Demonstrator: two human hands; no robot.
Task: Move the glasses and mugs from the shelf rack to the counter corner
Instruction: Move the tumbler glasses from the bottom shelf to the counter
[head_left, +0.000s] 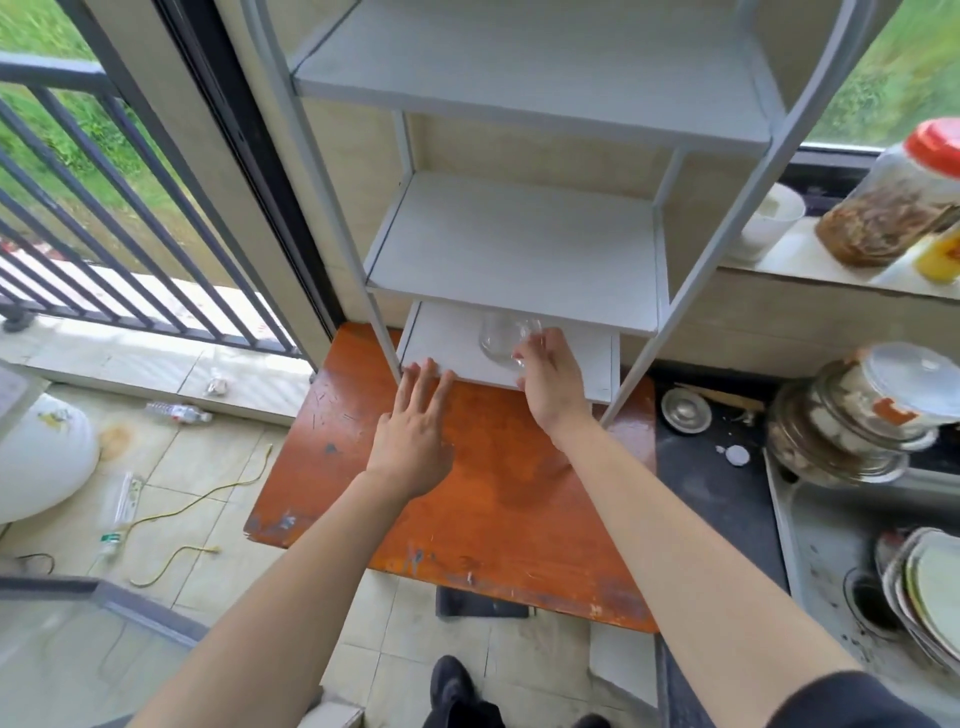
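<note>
A clear drinking glass (500, 338) stands on the lowest board of the white shelf rack (519, 249), partly under the middle board. My right hand (551, 379) reaches in from the front, and its fingers wrap the glass's right side. My left hand (415, 431) hovers flat with spread fingers over the orange table, its fingertips at the front edge of the lowest board. It holds nothing. The upper and middle boards carry nothing that I can see.
The rack stands on an orange wooden table (493, 493). To the right lie a dark counter (727, 467) with a small metal lid (684, 410), stacked lidded pots (857, 415) and a sink with plates (924, 592). Jars (893, 197) stand on the window ledge. A balcony door is at left.
</note>
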